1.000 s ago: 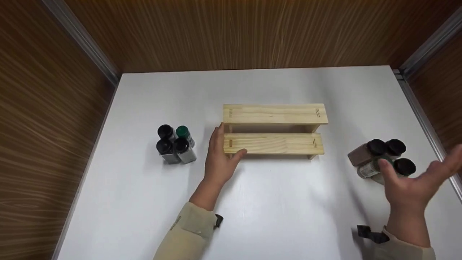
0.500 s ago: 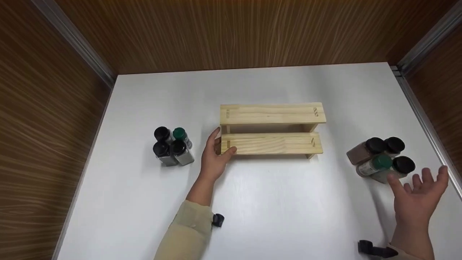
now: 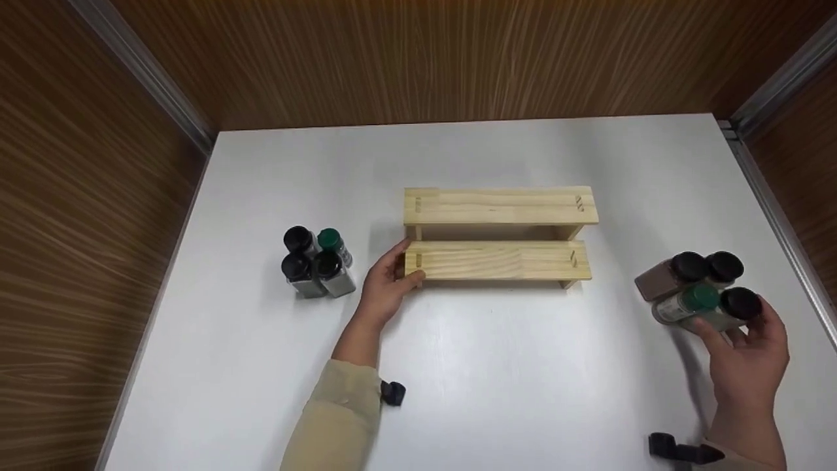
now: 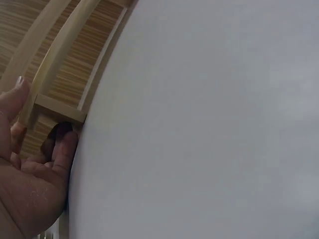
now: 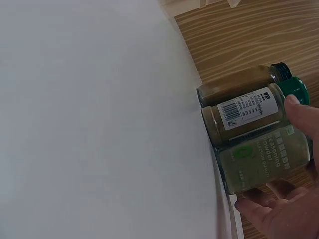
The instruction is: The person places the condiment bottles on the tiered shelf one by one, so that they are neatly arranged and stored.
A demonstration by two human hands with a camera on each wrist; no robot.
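In the head view, a pale wooden two-tier rack stands on the white table. My left hand grips the left end of its lower tier, thumb at the front and fingers at the back. At the right, my right hand holds the front right jar of a cluster, a black-capped seasoning powder jar, thumb on one side and fingers on the other. A green-capped spice jar stands right against it, its cap by my thumb. Behind are two black-capped jars of brownish contents.
Another tight cluster of spice jars, with black caps and one green-capped jar, stands left of the rack. Brown wood-grain panels wall the white table at the back and both sides.
My right hand has come in from the right, fingers spread, and taken hold of the front right jar. My left hand has slid slightly left and closed round the rack's end.
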